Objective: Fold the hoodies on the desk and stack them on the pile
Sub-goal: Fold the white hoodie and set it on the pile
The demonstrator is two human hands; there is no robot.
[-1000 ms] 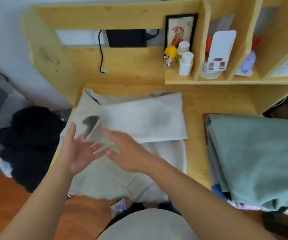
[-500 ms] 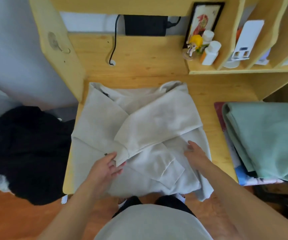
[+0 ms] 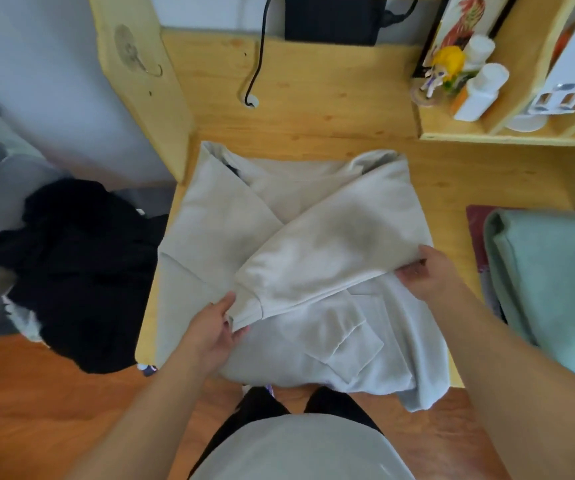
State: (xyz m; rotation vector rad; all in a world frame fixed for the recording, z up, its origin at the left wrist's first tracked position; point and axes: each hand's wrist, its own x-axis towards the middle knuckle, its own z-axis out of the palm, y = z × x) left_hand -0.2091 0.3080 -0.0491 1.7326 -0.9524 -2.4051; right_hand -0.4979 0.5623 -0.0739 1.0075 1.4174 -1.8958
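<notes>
A pale grey hoodie [image 3: 289,216] lies spread on the wooden desk [image 3: 452,181], its hem hanging over the near edge. One sleeve is folded diagonally across the body. My left hand [image 3: 209,332] pinches the cuff of that sleeve at the lower left. My right hand [image 3: 424,271] grips the sleeve's upper edge at the right side of the hoodie. A folded mint-green hoodie [image 3: 552,289] tops the pile at the right of the desk.
A black garment [image 3: 74,282] lies heaped to the left of the desk, off its edge. Shelves at the back right hold white bottles [image 3: 480,91], a yellow figurine [image 3: 445,64] and a framed picture. A black cable [image 3: 258,60] hangs at the back.
The view has tilted down and nearer. My right hand moved up from the hoodie's body to take hold of the sleeve's right edge. My left hand stays at the cuff.
</notes>
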